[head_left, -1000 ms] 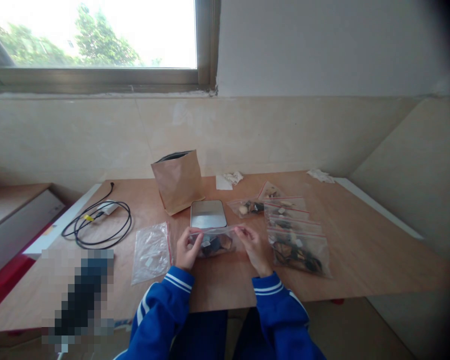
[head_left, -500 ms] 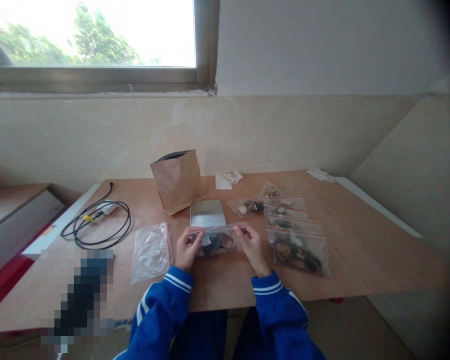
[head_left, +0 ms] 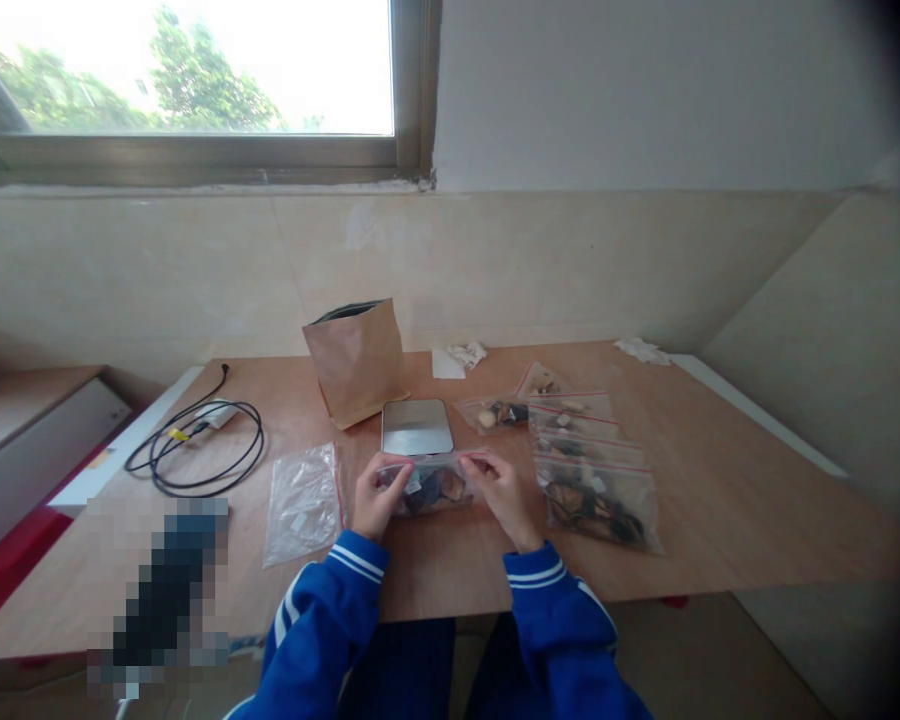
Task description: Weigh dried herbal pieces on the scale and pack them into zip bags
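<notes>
A clear zip-lock bag (head_left: 436,490) with dark and brown pieces inside is held between my hands, its red-lined top edge facing away from me. My left hand (head_left: 377,495) pinches the left end of that edge between thumb and fingers. Farther along it to the right, my right hand (head_left: 495,490) has its fingertips closed on the seal strip. Just beyond the bag lies a flat silver scale-like plate (head_left: 418,427). Left of my left hand, a flat clear zip-lock bag (head_left: 304,505) with a small white square rests on the table.
Several filled zip-lock bags (head_left: 600,505) overlap on the right. An open brown paper pouch (head_left: 356,365) stands at the back. A coiled black cable (head_left: 259,440) and a pixelated dark object (head_left: 169,585) lie left. Crumpled tissue (head_left: 469,354) sits near the wall (head_left: 540,260).
My right hand has slid a little to the left along the bag's top edge, closer to my left hand. My left hand keeps its hold at the left end.
</notes>
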Demonstrator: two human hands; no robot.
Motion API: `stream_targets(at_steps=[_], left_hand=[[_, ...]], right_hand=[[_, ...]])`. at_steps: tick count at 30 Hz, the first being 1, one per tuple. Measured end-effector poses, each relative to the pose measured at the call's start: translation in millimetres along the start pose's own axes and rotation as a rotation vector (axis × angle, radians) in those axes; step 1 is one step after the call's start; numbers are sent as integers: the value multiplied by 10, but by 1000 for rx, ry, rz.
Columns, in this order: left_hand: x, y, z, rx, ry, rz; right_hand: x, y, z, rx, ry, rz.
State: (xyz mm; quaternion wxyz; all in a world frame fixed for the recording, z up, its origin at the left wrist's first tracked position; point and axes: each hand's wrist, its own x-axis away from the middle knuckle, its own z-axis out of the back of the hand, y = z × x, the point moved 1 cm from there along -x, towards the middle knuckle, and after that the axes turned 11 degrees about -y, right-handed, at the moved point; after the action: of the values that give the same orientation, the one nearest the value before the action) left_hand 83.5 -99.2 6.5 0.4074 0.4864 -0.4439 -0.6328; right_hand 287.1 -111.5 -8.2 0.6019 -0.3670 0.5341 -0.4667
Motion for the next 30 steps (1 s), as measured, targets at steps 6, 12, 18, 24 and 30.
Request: stream_targets(at_steps=[6,12,18,24,30], left_hand=[[5,3,-6,-42,9,-3],[-2,0,-19,-44,43,-7],[-14,43,-14,58,-24,34],[-10,2,-31,93,-146,82],[-11,-26,-36,62,-114,55]], right_hand=[[0,24,2,12,26,25],[3,-2,0,9,39,19],[25,-66,1,-198,-11,-69],[38,-115,-42,-205,-159,-104],[56,-138,-34,-173,-174,-92]])
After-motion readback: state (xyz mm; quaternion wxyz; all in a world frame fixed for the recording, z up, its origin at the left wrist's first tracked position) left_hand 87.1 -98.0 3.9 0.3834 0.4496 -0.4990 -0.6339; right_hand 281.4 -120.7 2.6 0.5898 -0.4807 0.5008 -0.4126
